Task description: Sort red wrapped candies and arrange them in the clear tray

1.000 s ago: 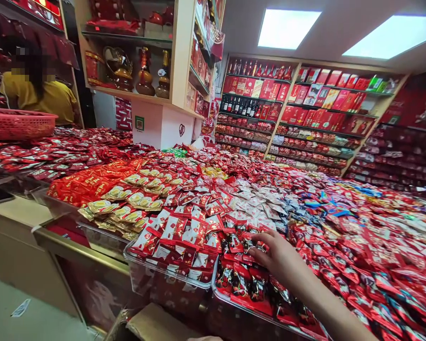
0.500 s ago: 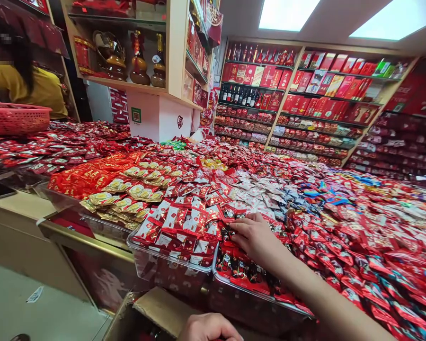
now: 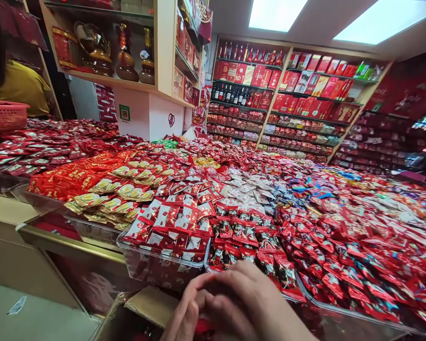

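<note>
My left hand (image 3: 185, 313) and my right hand (image 3: 246, 303) meet at the bottom centre, above an open cardboard box (image 3: 147, 305). The right hand's fingers lie over the left hand's curled fingers. A red candy packet (image 3: 201, 327) shows between them, mostly hidden. Just beyond the hands stands a clear plastic tray (image 3: 307, 303) filled with dark red candy packets (image 3: 241, 232). To its left, another clear tray (image 3: 156, 258) holds red-and-white packets (image 3: 170, 218).
A wide display of several kinds of red, gold and white candy packets (image 3: 341, 227) fills the table. A beige counter (image 3: 7, 213) lies at left. A person in yellow (image 3: 19, 85) stands behind a red basket (image 3: 3, 116). Shelves of red boxes and bottles (image 3: 287, 94) line the back wall.
My right hand has pulled back from the dark red packets in the tray to join my left hand, which rose over the box. The view has shifted slightly right.
</note>
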Motion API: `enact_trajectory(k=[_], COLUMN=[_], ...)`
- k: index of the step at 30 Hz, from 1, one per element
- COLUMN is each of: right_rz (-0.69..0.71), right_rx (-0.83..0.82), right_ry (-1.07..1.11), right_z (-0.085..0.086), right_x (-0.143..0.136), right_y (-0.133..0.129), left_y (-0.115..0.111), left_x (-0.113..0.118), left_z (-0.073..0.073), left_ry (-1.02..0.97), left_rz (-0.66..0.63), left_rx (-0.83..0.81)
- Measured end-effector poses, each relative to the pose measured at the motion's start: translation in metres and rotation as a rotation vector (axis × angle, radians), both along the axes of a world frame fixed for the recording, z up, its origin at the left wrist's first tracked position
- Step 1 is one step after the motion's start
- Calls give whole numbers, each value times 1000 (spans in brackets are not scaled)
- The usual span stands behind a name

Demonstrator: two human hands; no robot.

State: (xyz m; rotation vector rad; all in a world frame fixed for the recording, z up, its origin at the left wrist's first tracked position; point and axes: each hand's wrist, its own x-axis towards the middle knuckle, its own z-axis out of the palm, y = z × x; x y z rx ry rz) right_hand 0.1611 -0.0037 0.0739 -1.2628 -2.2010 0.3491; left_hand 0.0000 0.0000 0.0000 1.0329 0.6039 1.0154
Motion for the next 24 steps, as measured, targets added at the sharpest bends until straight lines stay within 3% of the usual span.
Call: enact_trajectory(k=[4,6,10,14,21,24], right_rz=[88,58,-112,-133,-165,-143], right_rx=[-84,-129,-356,-453,-503,-521], right_ry=[-6,71,380,616,755,850], right_z=[-26,-30,-25,-24,-27,-31], right_x=[-7,-5,3,6,4,2], right_y=[-20,-20,-16,-16,-17,-19], left_y=[-1,-1,2,7,4,6], left_x=[2,2,-1,-1,2,0], left_z=[2,7,23,33,30,30], left_ry=[-120,-126,38,104,43,61], left_rz=[-42,-57,22,13,23,75], left_rx=[-42,-11,39,-28,-152,-111])
